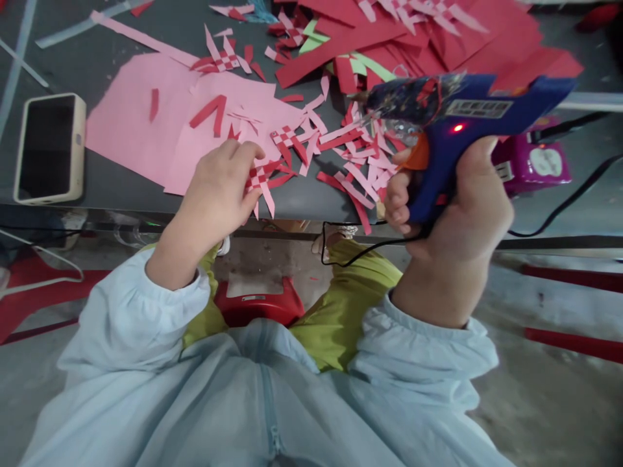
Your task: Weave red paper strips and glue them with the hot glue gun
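Observation:
My right hand (pixel 467 201) is wrapped round the handle of a blue hot glue gun (pixel 479 123), its fingers by the orange trigger (pixel 417 154). The gun's red light is on and its nozzle points left, above the cut strips. With thumb and fingers my left hand (pixel 219 185) grips a red and pink woven paper piece (pixel 260 178) near the table's front edge. Another woven paper piece (pixel 286 137) lies just beyond it. Pink paper sheets (pixel 146 123) spread under and behind my left hand, with red scraps on top.
A phone (pixel 50 149) lies at the left. Loose pink and red paper strips (pixel 365 159) are heaped in the middle, with red paper sheets (pixel 467 39) behind. A purple box (pixel 540 162) and black cable (pixel 564 211) are at the right. Below the table stands a red stool (pixel 263 308).

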`<state>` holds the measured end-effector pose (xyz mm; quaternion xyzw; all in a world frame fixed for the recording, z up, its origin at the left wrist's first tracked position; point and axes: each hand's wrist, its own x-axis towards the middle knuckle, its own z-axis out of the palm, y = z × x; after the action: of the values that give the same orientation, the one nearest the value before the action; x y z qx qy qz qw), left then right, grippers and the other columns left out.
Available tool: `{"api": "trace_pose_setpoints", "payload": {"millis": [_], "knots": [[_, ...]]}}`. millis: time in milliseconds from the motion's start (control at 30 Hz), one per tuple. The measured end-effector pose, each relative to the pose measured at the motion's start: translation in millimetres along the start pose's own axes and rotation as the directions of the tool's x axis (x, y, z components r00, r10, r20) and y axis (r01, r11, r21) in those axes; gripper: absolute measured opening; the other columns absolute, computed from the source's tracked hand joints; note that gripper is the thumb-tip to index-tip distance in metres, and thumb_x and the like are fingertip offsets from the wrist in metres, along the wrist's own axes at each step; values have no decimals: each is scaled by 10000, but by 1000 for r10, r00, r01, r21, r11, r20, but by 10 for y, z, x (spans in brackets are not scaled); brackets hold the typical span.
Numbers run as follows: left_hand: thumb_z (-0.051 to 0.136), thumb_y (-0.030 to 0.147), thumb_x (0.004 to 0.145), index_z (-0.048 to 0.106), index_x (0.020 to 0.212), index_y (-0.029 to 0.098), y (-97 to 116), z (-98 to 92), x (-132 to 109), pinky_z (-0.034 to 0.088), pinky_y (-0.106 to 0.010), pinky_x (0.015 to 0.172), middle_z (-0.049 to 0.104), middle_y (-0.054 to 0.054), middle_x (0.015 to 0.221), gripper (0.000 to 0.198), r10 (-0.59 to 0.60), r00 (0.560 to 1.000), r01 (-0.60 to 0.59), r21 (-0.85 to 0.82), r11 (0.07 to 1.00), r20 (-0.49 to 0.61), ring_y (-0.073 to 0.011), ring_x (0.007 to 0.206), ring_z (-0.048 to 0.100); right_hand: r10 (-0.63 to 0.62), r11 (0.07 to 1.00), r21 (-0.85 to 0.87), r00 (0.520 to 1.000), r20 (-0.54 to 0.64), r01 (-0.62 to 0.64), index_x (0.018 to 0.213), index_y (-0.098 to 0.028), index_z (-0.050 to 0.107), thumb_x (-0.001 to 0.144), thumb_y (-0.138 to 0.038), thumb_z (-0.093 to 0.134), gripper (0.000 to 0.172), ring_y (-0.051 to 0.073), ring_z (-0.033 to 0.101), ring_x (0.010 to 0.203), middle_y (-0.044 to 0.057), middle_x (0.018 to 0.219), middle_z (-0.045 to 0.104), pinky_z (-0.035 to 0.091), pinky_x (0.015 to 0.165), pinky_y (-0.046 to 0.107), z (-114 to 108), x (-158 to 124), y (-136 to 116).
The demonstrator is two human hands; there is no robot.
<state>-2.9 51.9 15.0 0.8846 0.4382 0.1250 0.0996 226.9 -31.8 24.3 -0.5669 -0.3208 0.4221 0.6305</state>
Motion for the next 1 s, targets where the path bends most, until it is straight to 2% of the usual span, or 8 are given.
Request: {"api": "trace_pose_setpoints", "payload": {"millis": [167,333,433,533,633,767,833,1000], "knots": [[611,63,800,566,1063,221,13,19,41,522,-376,829,651,-41,998,310,-76,994,56,-235,970,-76,-194,910,628,11,1000,3,1000,9,-11,803,-156,665,682,-762,644,618,64,378,319,-38,475,504,144,248,197,-19,-2,16],[694,163,806,581,938,251,-97,22,111,557,-376,794,681,-16,995,195,-161,980,60,-601,797,-117,-165,865,637,4,1000,-4,1000,17,-4,813,-155,660,705,-752,634,608,64,390,333,-40,490,496,137,253,190,-41,-1,16],[757,215,778,594,876,248,-139,-18,125,558,-385,767,673,-17,957,193,-190,979,71,-749,659,-75,-161,835,629,13,1000,-6,1000,20,-12,815,-155,665,711,-735,636,591,64,400,341,-36,498,508,142,256,188,-40,0,11],[794,243,754,634,906,244,-148,-71,111,530,-345,668,597,14,742,221,-188,982,124,-797,591,13,-132,701,579,30,1000,-2,999,20,-30,812,-158,670,699,-728,645,581,61,393,339,-39,496,512,131,257,188,-24,-1,-3],[758,288,801,650,1007,230,-151,-106,98,485,-291,588,534,41,634,240,-131,984,175,-746,642,119,-89,590,513,36,999,11,999,22,-37,808,-157,667,687,-729,656,585,60,377,332,-41,487,505,122,259,194,-5,-7,-17],[693,203,775,666,1058,202,-164,-90,121,447,-239,497,643,2,713,284,-59,959,227,-632,741,276,-101,562,575,40,999,16,999,31,-40,813,-147,655,676,-759,650,627,66,370,331,-37,482,490,113,263,205,-2,-15,-17],[694,173,724,674,1058,205,-168,-63,149,471,-236,511,692,-23,801,336,-48,966,197,-609,768,253,-128,630,638,38,999,5,998,40,-39,805,-146,648,683,-773,635,639,67,375,332,-35,492,482,114,264,207,-12,-14,-8],[707,157,702,650,1095,202,-149,-49,233,557,-303,714,726,-60,976,400,-37,976,160,-596,787,213,-178,868,704,39,999,-12,998,43,-38,801,-145,645,705,-776,617,638,63,367,345,-35,505,471,121,261,198,-50,1,15]]}}
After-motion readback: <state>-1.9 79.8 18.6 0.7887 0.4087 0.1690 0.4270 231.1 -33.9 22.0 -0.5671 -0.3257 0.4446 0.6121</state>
